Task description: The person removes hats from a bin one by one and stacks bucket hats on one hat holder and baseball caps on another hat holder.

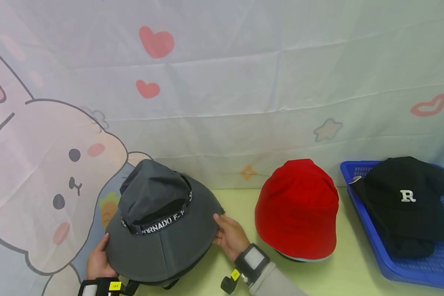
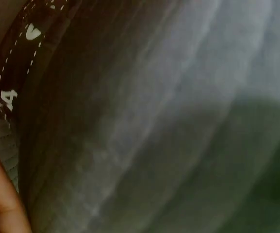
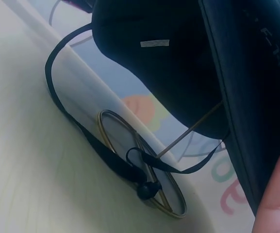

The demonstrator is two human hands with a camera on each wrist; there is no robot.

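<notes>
A grey wide-brimmed sun hat (image 1: 144, 255) with a lettered band round its crown is between my two hands. My left hand (image 1: 100, 263) grips the brim at its left edge, thumb on top. On the opposite side my right hand (image 1: 231, 234) pinches the brim's right edge. In the right wrist view, a dark chin strap (image 3: 64, 109) with a round cord lock (image 3: 147, 190) hangs beneath the hat. A gold wire stand (image 3: 181, 199) shows there on the table, its rod reaching up under the hat. Grey stitched fabric fills most of the left wrist view.
A red hat (image 1: 296, 205) sits on the pale green table (image 1: 240, 283), right of the grey hat. Farther right, a blue plastic basket (image 1: 382, 263) holds a black cap (image 1: 407, 218) with a white R. A printed cloth (image 1: 222, 98) hangs behind the table.
</notes>
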